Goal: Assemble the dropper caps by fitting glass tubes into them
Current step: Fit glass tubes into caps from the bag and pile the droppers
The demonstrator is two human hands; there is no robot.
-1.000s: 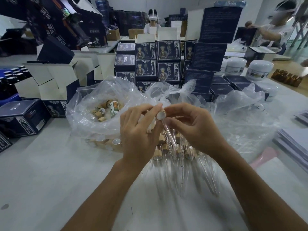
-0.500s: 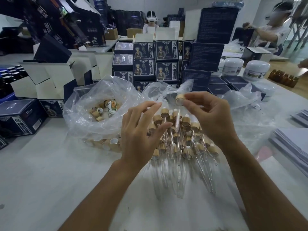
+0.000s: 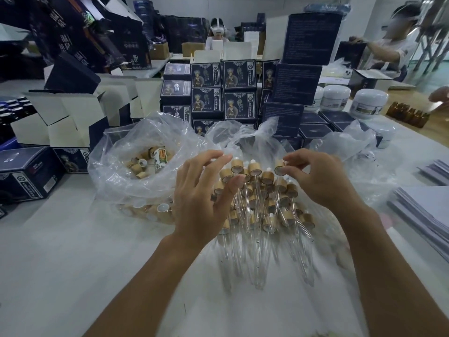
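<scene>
1. The dropper (image 3: pixel 279 167) in the right hand (image 3: pixel 320 178) looked light and fragile: a thin glass tube under a small wood-coloured cap. Judging by that, the cap was the safe place to hold it, since the glass would likely be slippery and could snap under a sideways squeeze.
2. The right hand pinched the cap between thumb and fingertips, the tube hanging down toward the pile of finished droppers (image 3: pixel 262 203) on the table (image 3: pixel 60 251).
3. The left hand (image 3: pixel 201 195) held nothing; its fingers were spread and relaxed, hovering over the left edge of the pile, thumb near one cap. Whether it touched anything could not be told.
4. Both forearms reached in from the bottom edge, wrists raised, palms facing down and slightly toward each other.
5. Loose caps (image 3: pixel 143 164) lay in an open plastic bag (image 3: pixel 116 181) just left of the pile, the likely source of the next piece.
6. Loose glass tubes could not be told apart from those in the pile.
</scene>
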